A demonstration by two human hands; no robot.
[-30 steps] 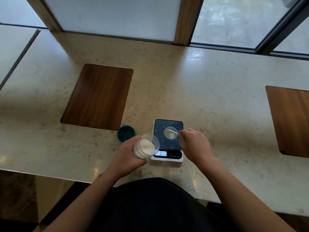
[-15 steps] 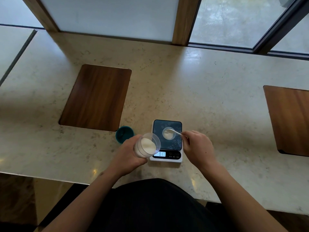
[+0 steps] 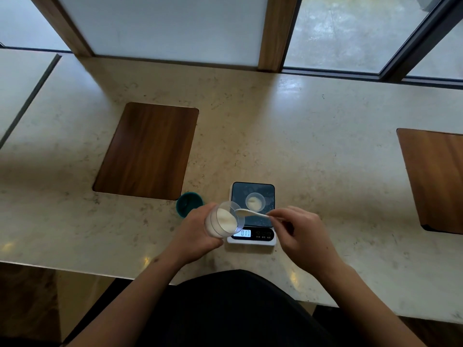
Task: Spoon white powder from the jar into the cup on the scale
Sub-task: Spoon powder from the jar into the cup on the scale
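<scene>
Marble-look countertop [image 3: 325, 151] is seen from above, near edge running just in front of a dark-clothed torso [image 3: 238, 309]. Left hand [image 3: 198, 236] is wrapped around a clear jar [image 3: 223, 220], held tilted above the counter with its mouth turned toward the right; white powder [image 3: 225, 217] is seen banked inside it. Right hand [image 3: 303, 234] is pinched on the handle of a white spoon [image 3: 248, 213]; the bowl of the spoon is positioned at the jar's rim, whether loaded cannot be told.

Just behind the hands a small scale [image 3: 253, 214] is set flat on the counter, dark platform, lit display partly covered by the jar. A small clear cup [image 3: 255, 202] is placed upright near the platform centre, a low heap of white powder seen inside. Light specks are noted on the platform around the cup.

A teal lid [image 3: 188, 202] is laid on the counter just left of the scale, partly hidden by the left hand. Beyond it a wooden inset panel [image 3: 147, 151] is set flush in the counter; a second wooden panel [image 3: 436, 181] is cut off at the right edge. Bare counter is left open behind and right of the scale, up to the window frames [image 3: 271, 31] at the far edge.
</scene>
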